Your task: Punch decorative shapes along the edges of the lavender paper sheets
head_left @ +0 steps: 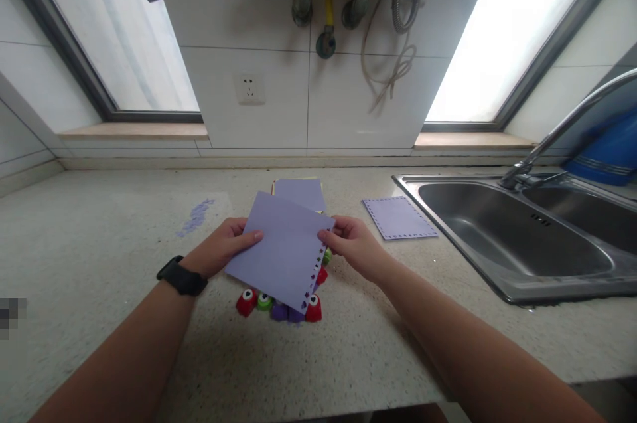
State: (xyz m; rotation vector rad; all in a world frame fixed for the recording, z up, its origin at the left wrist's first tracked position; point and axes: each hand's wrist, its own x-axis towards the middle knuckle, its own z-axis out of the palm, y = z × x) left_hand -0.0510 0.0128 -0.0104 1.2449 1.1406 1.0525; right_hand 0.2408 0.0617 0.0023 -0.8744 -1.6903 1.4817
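Observation:
A sheet of purple paper (279, 247) is held between both hands above the counter, with a row of small punched shapes along its right edge. My left hand (231, 244) pinches its left side, thumb on top. On the upper right edge, my right hand (351, 240) grips the paper between thumb and fingers. Beneath and in front of the sheet lie several small craft punches, among them a red punch (246, 302), a green punch (265, 302) and another red punch (313, 309). The sheet hides part of this group.
Behind the held sheet is a stack of purple paper (301, 194). Another purple sheet (401, 217) with punched edges lies to the right, beside the steel sink (497, 237). Purple paper scraps (196, 217) are heaped at the left. A faucet (527, 174) stands behind the sink.

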